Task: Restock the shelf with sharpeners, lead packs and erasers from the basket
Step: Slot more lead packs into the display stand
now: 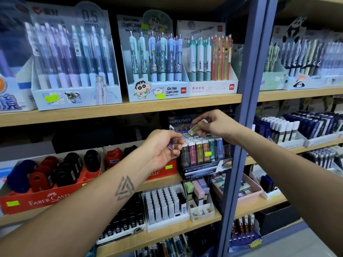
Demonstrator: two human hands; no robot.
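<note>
Right hand (213,123) pinches a gold lead pack (194,129) above the clear lead display (204,151); left hand (163,147) holds what looks like a purple pack (170,144). Red sharpener tray (46,199) sits left.

Even indoor light lit the shelves brightly from above, while the recess behind the sharpener trays (50,182) lay in deep shadow. The top-left pen display (72,58) was blurred and hazy with glare. Wide-angle distortion bowed the blue upright (241,127) and the frame edges.
</note>
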